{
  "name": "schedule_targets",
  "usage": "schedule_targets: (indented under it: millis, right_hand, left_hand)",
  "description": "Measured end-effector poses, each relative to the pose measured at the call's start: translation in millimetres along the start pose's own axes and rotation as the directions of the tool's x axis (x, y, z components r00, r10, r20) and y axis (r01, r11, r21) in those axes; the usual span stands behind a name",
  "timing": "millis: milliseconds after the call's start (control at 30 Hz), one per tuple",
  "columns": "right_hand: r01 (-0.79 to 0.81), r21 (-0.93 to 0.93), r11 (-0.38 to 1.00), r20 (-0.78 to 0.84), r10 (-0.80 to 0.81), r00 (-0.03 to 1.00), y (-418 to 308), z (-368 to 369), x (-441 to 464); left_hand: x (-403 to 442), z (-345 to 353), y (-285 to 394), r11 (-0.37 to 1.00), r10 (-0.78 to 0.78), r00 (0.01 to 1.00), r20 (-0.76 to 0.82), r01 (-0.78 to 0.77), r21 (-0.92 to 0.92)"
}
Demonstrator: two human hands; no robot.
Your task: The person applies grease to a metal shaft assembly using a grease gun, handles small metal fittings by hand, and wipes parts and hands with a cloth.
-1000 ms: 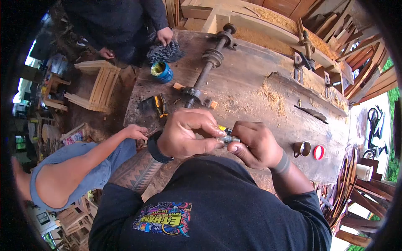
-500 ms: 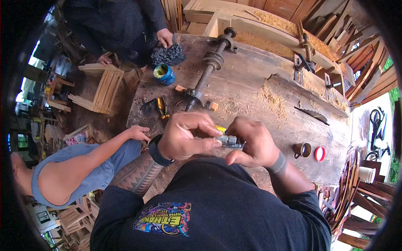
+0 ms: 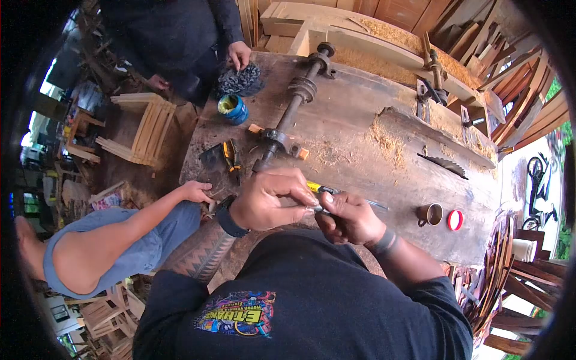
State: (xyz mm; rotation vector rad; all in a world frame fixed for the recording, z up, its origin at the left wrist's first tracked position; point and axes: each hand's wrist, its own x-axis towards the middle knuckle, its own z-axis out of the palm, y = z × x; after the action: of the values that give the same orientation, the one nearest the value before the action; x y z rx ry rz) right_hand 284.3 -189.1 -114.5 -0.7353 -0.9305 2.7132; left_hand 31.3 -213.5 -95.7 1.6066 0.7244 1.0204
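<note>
Here my left hand (image 3: 277, 199) and right hand (image 3: 353, 219) both pinch a small, silvery metal part (image 3: 317, 209), yellow-and-black screwdriver (image 3: 314, 187) just on the far side.

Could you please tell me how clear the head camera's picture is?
Head view: strong fisheye curving, black corners; washed-out daylight around the bicycle, dimness at far left; the small metal part between left hand and right hand too tiny to read.
</note>
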Motion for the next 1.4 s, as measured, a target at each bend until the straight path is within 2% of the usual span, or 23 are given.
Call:
schedule_targets:
  millis: [33,67,133,167,267,300,400,433,533,633,733,800,900,933,967,1000,1033,1067,1167,1233,1267,1367,1400]
  right_hand:
    - [0.077,-0.08,0.994,0.004,-0.077,0.997,1,3,-1]
    - [0.192,-0.064,0.979,0.001,-0.192,0.981,6,5,-1]
    - [0.412,-0.034,0.911,-0.006,-0.412,0.911,16,6,3]
    - [0.468,0.002,0.884,0.077,-0.467,0.881,11,5,3]
    - [0.641,-0.182,0.746,0.102,-0.634,0.767,10,8,3]
    - [0.678,-0.263,0.686,0.135,-0.67,0.73,8,6,4]
    - [0.794,-0.417,0.442,0.269,-0.775,0.572,1,11,11]
    - [0.809,-0.401,0.429,0.269,-0.789,0.552,3,12,13]
    - [0.783,-0.453,0.426,0.252,-0.781,0.571,6,9,13]
    - [0.778,-0.496,0.386,0.213,-0.814,0.54,12,6,17]
    - [0.658,-0.742,0.124,0.246,-0.863,0.441,9,4,17]
    - [0.536,-0.842,-0.064,0.328,-0.85,0.413,1,6,12]
    - [0.38,-0.873,-0.306,0.455,-0.79,0.41,-9,5,9]
    - [0.338,-0.862,-0.378,0.497,-0.762,0.415,-12,6,10]
    - [0.301,-0.871,-0.387,0.487,-0.759,0.432,-15,10,11]
    - [0.261,-0.887,-0.381,0.461,-0.738,0.492,-15,8,14]
    - [0.218,-0.901,-0.374,0.43,-0.714,0.552,-13,4,15]
    - [0.172,-0.914,-0.368,0.392,-0.688,0.611,-9,1,17]
    - [0.115,-0.932,-0.343,0.321,-0.639,0.698,10,-9,23]
    - [0.09,-0.928,-0.361,0.305,-0.602,0.738,19,-12,26]
    - [0.099,-0.942,-0.322,0.282,-0.593,0.754,23,-13,27]
    - [0.118,-0.974,-0.193,0.208,-0.565,0.798,32,-19,30]
    - [0.123,-0.982,-0.144,0.183,-0.558,0.81,33,-19,30]
  left_hand:
    - [-2,8,1,0.983,-0.076,0.997,-0.021,0.071,-0.168]
    - [-3,15,1,0.933,-0.152,0.988,-0.032,0.133,-0.333]
    - [3,33,10,0.854,-0.117,0.982,-0.148,0.023,-0.52]
    - [5,37,13,0.798,-0.109,0.972,-0.206,-0.038,-0.601]
    - [1,31,11,0.963,-0.012,0.987,-0.161,-0.032,-0.267]
    - [4,37,15,0.965,-0.001,0.974,-0.226,-0.058,-0.256]
    - [4,31,16,0.996,0.09,0.978,-0.187,-0.091,0.007]
    - [4,31,17,0.994,0.108,0.971,-0.212,-0.1,0.046]
    - [7,30,24,0.973,0.183,0.949,-0.256,-0.139,0.182]
    - [11,27,33,0.921,0.281,0.93,-0.238,-0.192,0.339]
    - [13,30,40,0.88,0.33,0.913,-0.238,-0.206,0.428]
    - [15,32,42,0.857,0.352,0.903,-0.244,-0.207,0.472]
    - [12,37,40,0.882,0.306,0.903,-0.301,-0.15,0.447]
    - [11,40,37,0.915,0.217,0.91,-0.353,-0.065,0.397]
    - [9,43,32,0.939,0.127,0.907,-0.402,0.021,0.343]
    - [6,44,26,0.953,0.034,0.894,-0.446,0.105,0.283]
    - [3,43,21,0.967,-0.113,0.902,-0.417,0.195,0.161]
    - [-2,40,12,0.944,-0.167,0.908,-0.384,0.26,0.203]
    - [-16,34,-26,0.84,-0.341,0.885,-0.316,0.438,0.319]
    - [-21,45,-51,0.885,-0.277,0.88,-0.386,0.391,0.255]
    - [-24,49,-60,0.904,-0.246,0.873,-0.422,0.364,0.225]
    - [-26,53,-62,0.895,-0.278,0.875,-0.396,0.386,0.225]
    - [-27,53,-61,0.87,-0.275,0.879,-0.39,0.4,0.288]
